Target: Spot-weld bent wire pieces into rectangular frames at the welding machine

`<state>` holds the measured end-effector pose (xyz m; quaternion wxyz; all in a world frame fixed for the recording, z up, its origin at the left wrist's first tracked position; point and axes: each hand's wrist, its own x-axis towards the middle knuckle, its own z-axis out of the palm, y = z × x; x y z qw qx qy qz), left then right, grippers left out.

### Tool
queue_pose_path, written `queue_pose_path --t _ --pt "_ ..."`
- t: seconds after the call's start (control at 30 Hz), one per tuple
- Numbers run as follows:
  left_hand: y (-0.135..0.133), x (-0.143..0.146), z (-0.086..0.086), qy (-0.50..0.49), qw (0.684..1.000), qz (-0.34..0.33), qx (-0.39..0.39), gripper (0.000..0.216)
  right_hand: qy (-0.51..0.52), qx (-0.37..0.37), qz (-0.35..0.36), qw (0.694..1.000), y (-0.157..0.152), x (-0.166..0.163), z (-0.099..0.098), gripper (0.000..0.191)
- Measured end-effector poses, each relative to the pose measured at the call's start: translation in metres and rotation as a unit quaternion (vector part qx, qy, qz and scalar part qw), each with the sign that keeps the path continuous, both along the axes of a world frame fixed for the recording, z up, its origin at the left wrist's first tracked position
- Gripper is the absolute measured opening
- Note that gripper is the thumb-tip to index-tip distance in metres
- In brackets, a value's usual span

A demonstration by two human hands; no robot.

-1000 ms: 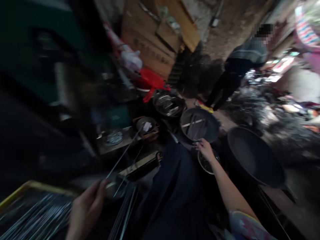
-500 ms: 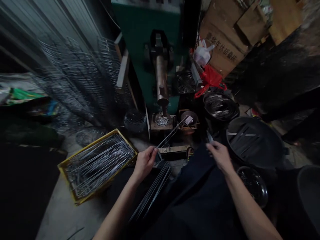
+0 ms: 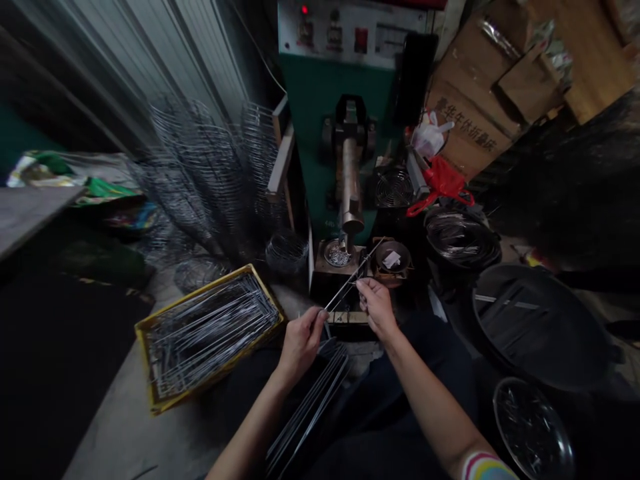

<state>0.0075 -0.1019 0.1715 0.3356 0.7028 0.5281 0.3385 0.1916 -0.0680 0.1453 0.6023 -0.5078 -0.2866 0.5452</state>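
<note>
My left hand (image 3: 301, 338) pinches the near end of a thin bent metal wire rod (image 3: 353, 277) that slants up toward a green press machine (image 3: 347, 153). My right hand (image 3: 376, 306) pinches the same rod further along, just in front of the machine's small anvil block (image 3: 338, 256). A bundle of similar wire rods (image 3: 310, 408) lies across my lap below the left hand. A small bowl with a white scrap (image 3: 393, 256) sits right of the anvil.
A yellow crate of wire rods (image 3: 207, 331) stands at my left on the floor. Stacked wire racks (image 3: 210, 167) lean behind it. Black basins (image 3: 537, 325) and a coil tub (image 3: 461, 238) stand at right, with a metal bowl (image 3: 533, 428) near my right knee. Cardboard boxes (image 3: 480, 100) are behind.
The view swung left from the basins to the machine. My right hand came away from the bowl by the basins, moved left and took hold of the rod that my left hand holds.
</note>
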Motion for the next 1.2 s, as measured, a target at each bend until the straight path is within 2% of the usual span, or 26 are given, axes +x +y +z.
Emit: queue_pose_path --t 0.33,0.63,1.2 --pt "0.009 -0.002 0.0 -0.04 0.999 0.01 0.014 0.029 0.024 0.02 0.009 0.999 0.021 -0.003 0.003 0.031" --pt "0.016 -0.001 0.005 -0.04 0.998 0.023 0.037 0.028 0.024 0.032 0.017 0.999 0.032 -0.005 0.015 0.031" --pt "0.021 0.003 0.007 -0.046 0.998 0.039 0.034 0.029 0.022 0.039 0.013 0.999 0.042 -0.007 0.02 0.03"
